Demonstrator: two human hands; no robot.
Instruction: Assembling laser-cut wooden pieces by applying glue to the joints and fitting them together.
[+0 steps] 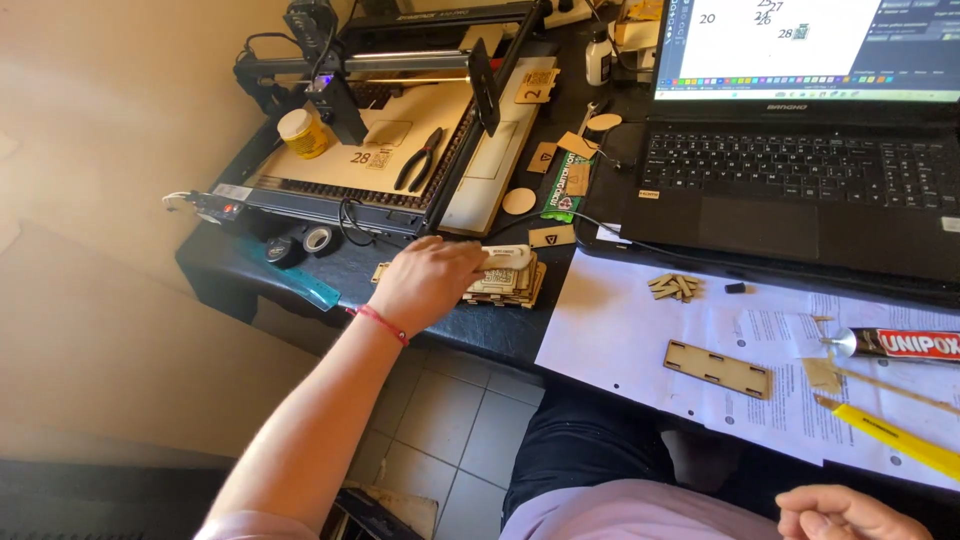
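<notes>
Left hand: my left hand [428, 282] lay spread, fingertips on a white stick [508, 257].
Under it: stacked plywood parts [508, 283].
Risk: a nudge could have toppled them off the desk edge [440, 330].

A thin red string bracelet [379, 323] is worn at the wrist of the left hand [428, 281]. Short pale pink sleeves and dark trousers are seen; the right hand [840, 513] is bare.
</notes>
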